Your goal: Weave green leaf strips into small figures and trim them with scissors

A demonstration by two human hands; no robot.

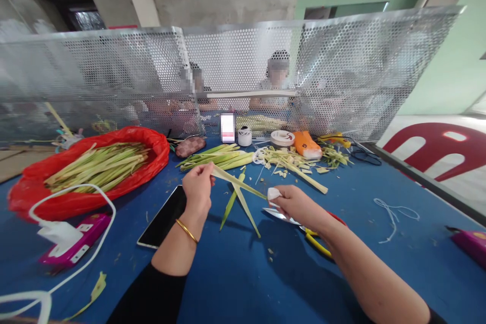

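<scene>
My left hand (199, 187) pinches the upper end of a pale green leaf strip (239, 182), which looks like a corn husk leaf. The strip slants down to the right, with its far tip close by my right hand (292, 202). In that hand's closed fingers is a crumpled white tissue (273, 194); whether it touches the strip I cannot tell. Below the strip, a narrow leaf piece (246, 210) and a greener leaf (230, 208) hang or lie over the blue table. Scissors (283, 216) with yellow and red handles lie partly under my right forearm.
A red plastic bag (157, 162) full of leaves stands left, near a purple power strip (85, 235). A black tablet (161, 220) lies beside my left wrist. Behind are leaf bundles (216, 157), a phone (228, 127), a tape roll (282, 138) and a perforated metal screen (235, 55).
</scene>
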